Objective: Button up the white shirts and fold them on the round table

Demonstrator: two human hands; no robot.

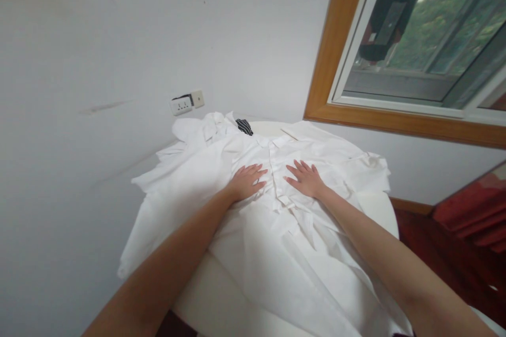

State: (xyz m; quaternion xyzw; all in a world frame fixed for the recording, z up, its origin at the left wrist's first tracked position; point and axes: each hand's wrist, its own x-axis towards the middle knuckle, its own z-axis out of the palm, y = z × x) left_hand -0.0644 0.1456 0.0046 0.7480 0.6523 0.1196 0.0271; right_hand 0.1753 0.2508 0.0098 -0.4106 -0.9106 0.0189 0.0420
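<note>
A white shirt [292, 221] lies spread over a round white table [233, 295], its button front running up the middle between my hands. My left hand [247, 181] rests flat on the cloth left of that front, fingers spread. On the other side my right hand [304, 178] is pressed flat too, fingers apart. Neither hand grips anything. Wrinkles and folds gather around the front below my palms. More white cloth [190, 163] is heaped at the left; whether it belongs to the same shirt I cannot tell.
A dark striped cloth [244, 127] lies at the table's far edge. Behind stands a white wall with a socket [181, 106]. A wood-framed window [395, 124] is at the upper right. Red fabric [478, 210] hangs above the dark red floor [446, 253] at right.
</note>
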